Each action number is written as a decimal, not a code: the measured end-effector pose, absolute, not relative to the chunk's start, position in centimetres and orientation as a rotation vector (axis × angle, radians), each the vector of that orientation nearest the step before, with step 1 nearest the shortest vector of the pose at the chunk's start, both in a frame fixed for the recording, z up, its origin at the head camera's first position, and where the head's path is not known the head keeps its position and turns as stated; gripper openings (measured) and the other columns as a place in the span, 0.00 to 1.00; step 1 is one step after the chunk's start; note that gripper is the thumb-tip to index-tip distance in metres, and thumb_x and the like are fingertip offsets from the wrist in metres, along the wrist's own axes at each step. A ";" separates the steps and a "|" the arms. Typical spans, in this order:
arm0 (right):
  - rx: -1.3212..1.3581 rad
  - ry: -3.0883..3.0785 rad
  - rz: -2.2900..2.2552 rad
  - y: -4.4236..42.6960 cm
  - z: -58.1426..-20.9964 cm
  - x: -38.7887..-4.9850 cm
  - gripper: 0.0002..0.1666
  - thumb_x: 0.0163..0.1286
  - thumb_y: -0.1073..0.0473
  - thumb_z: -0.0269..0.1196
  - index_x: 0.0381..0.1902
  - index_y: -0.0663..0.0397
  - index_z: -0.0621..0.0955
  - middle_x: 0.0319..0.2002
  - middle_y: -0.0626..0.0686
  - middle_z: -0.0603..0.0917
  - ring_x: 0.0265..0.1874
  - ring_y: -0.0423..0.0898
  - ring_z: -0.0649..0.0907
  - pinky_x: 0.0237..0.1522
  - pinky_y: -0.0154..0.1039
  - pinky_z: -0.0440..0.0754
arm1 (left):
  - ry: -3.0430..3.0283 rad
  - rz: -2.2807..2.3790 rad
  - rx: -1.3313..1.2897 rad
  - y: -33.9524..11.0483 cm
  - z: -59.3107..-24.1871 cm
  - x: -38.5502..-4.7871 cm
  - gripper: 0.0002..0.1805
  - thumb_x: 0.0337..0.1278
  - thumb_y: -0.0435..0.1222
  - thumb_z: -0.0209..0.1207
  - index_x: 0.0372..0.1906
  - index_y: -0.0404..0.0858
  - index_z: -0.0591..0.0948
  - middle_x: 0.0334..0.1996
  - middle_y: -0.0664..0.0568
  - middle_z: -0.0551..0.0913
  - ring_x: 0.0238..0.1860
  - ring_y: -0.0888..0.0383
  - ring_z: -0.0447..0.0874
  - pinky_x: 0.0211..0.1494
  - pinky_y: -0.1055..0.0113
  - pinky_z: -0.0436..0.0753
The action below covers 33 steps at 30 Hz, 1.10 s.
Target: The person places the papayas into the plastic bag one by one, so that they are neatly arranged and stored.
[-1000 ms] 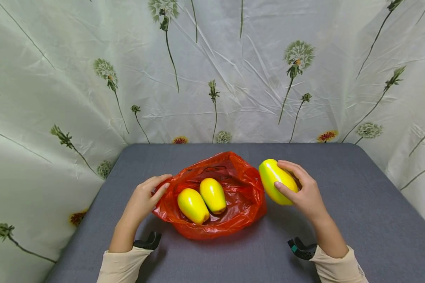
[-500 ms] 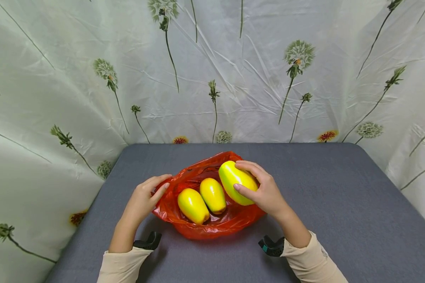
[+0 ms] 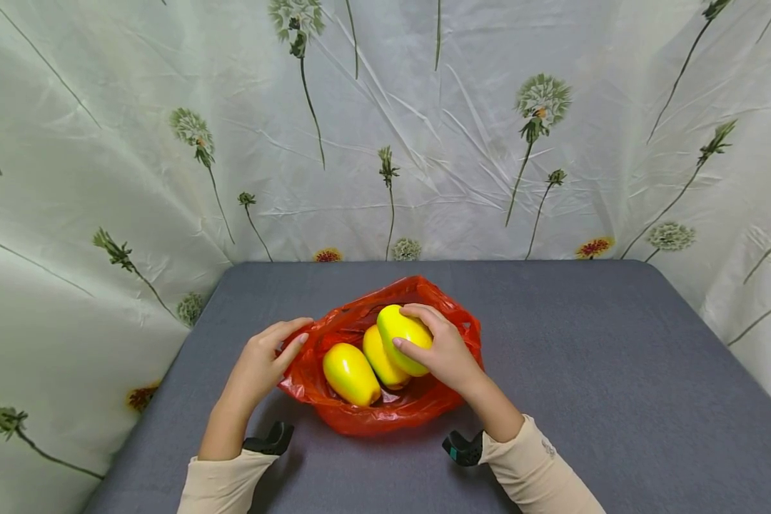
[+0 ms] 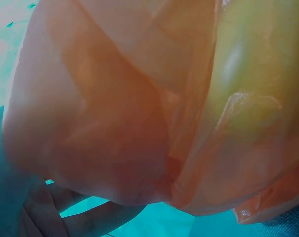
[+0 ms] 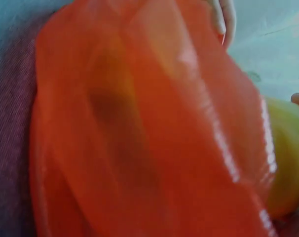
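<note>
A red plastic bag (image 3: pixel 385 421) stands with its mouth open on the grey table. My left hand (image 3: pixel 263 360) holds its left rim between thumb and fingers. Inside lies a yellow, mango-like fruit (image 3: pixel 350 375), and beside it a second one (image 3: pixel 380 357) is partly covered. My right hand (image 3: pixel 442 350) grips a third yellow-green fruit (image 3: pixel 401 335) over the bag's mouth, thumb in front and fingers over the far side. It overlaps the second fruit; whether they touch I cannot tell. In the right wrist view the bag's side (image 5: pixel 139 128) hides much of the gripped fruit (image 5: pixel 290 153).
The grey table (image 3: pixel 585 357) stretches out on both sides of the bag. A pale curtain (image 3: pixel 450 143) printed with dandelions hangs behind the table and along its sides. Black wrist devices are strapped under the left wrist (image 3: pixel 270 437) and the right wrist (image 3: pixel 464 448).
My right hand has carried the third fruit leftward, from outside the bag's right edge to over its mouth and slightly down. The left hand and the bag have hardly moved.
</note>
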State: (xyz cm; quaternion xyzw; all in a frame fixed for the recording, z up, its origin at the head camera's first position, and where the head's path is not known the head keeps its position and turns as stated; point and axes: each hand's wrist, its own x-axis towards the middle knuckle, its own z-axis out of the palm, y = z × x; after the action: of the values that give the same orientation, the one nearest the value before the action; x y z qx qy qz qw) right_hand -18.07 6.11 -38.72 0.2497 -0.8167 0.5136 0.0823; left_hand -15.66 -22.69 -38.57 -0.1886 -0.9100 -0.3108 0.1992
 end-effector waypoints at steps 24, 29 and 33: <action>0.529 -2.622 1.385 7.4 -40.7 -18.9 0.29 0.53 0.57 0.68 0.54 0.57 0.74 0.54 0.54 0.72 0.52 0.50 0.71 0.50 0.47 0.72 | -2.574 -0.883 -0.494 -22.4 -38.6 -15.5 0.16 0.54 0.35 0.59 0.50 0.42 0.79 0.45 0.50 0.80 0.46 0.52 0.77 0.46 0.54 0.77; 0.533 -2.621 1.396 7.4 -40.8 -18.9 0.29 0.55 0.57 0.67 0.54 0.58 0.73 0.55 0.54 0.71 0.53 0.50 0.71 0.52 0.48 0.71 | -2.575 -0.885 -0.494 -22.4 -38.5 -15.5 0.17 0.54 0.35 0.60 0.50 0.41 0.79 0.44 0.50 0.80 0.46 0.52 0.77 0.47 0.54 0.76; 0.537 -2.610 1.416 7.4 -40.7 -18.8 0.27 0.56 0.58 0.66 0.54 0.58 0.73 0.54 0.53 0.72 0.53 0.49 0.71 0.54 0.49 0.69 | -2.572 -0.889 -0.491 -22.5 -38.5 -15.4 0.17 0.53 0.34 0.60 0.50 0.42 0.79 0.44 0.50 0.80 0.46 0.52 0.77 0.46 0.54 0.77</action>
State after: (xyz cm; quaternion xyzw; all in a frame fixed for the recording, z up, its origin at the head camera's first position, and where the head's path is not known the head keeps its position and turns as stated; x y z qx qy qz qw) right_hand -18.85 7.36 -40.71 0.1776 -0.8632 0.4684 0.0618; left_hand -15.39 -22.52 -38.49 -0.1745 -0.9137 -0.3157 0.1870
